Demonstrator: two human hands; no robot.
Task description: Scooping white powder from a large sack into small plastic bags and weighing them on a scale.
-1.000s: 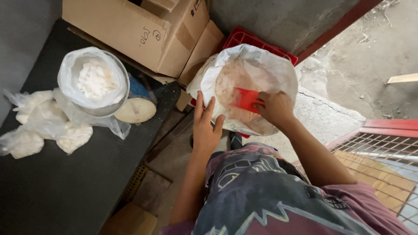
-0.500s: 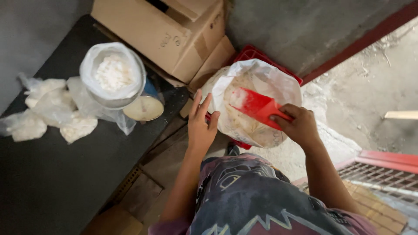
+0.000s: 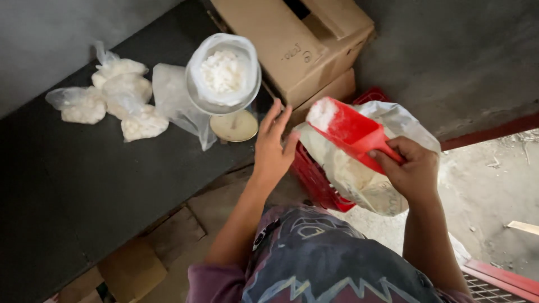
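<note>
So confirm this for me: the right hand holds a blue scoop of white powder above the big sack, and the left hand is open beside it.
Not quite: the scoop is red, not blue, as the head view shows. The rest holds: the right hand grips it, loaded with white powder, above the big sack, and the left hand is open beside it.

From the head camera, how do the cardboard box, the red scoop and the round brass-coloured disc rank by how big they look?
Largest to smallest:
1. cardboard box
2. red scoop, held in the right hand; it is nearer the camera, which may flatter it
3. brass-coloured disc
</note>
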